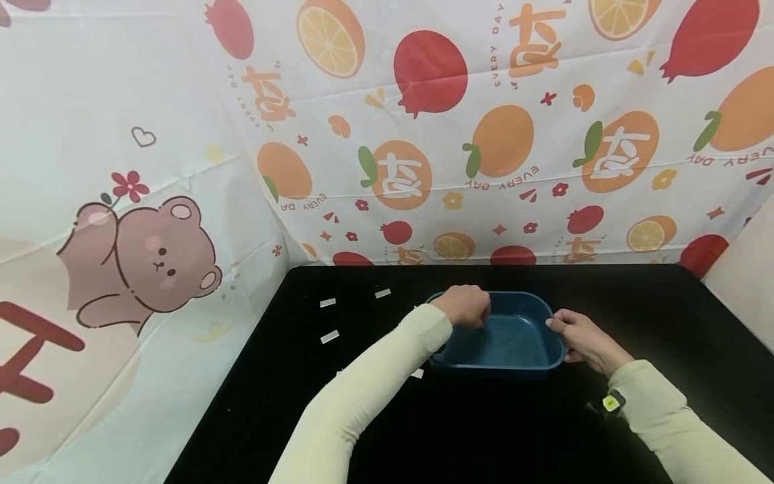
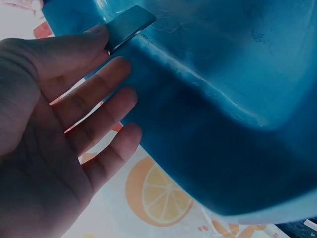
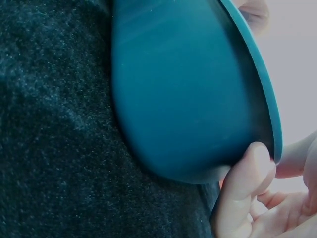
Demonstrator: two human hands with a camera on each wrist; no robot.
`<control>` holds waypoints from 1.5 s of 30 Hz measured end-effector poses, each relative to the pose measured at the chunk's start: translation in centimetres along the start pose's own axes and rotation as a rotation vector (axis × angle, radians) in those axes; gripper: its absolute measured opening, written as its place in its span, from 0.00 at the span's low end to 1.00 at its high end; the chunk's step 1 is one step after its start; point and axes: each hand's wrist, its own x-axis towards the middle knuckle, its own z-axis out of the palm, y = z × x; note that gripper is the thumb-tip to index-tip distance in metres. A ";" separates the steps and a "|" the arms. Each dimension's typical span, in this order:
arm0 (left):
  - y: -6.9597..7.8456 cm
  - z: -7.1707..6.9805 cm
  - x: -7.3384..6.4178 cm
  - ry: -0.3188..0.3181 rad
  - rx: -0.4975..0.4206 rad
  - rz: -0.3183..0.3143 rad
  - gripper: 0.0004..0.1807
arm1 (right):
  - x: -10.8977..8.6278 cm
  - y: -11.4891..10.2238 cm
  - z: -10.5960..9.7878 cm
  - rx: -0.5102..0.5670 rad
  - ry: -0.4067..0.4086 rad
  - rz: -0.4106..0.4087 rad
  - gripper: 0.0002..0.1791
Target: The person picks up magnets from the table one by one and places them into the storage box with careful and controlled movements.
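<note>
A blue rectangular plastic basin (image 1: 508, 339) with rounded corners stands on the black table. My left hand (image 1: 467, 306) reaches over its left part. In the left wrist view, the thumb and index finger of that hand (image 2: 74, 109) pinch a small flat rectangular piece (image 2: 131, 29), dark and shiny, above the basin's floor. The other fingers are spread apart from it. My right hand (image 1: 583, 339) grips the basin's right rim, thumb on top. Seen from the right wrist, its fingers (image 3: 250, 171) press at the rim by the basin's outer wall (image 3: 183, 94).
Several short white strips (image 1: 329, 337) lie on the black table (image 1: 484, 430) left of the basin, some partly behind the left sleeve (image 1: 369, 386). A fruit-print cloth (image 1: 338, 134) hangs behind the table, and a bear-print cloth (image 1: 163, 262) at the left.
</note>
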 end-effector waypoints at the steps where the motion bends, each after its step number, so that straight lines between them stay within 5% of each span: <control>1: 0.0 0.0 0.0 0.000 -0.003 0.001 0.05 | 0.0 0.0 0.0 0.000 -0.001 0.000 0.14; 29: -1.1 -0.9 -1.2 0.017 -0.056 -0.001 0.06 | 0.2 0.0 0.0 -0.004 0.000 0.002 0.15; 45: -3.1 -1.3 -2.7 0.058 -0.125 0.011 0.07 | 0.1 -0.1 -0.1 -0.008 -0.014 0.003 0.15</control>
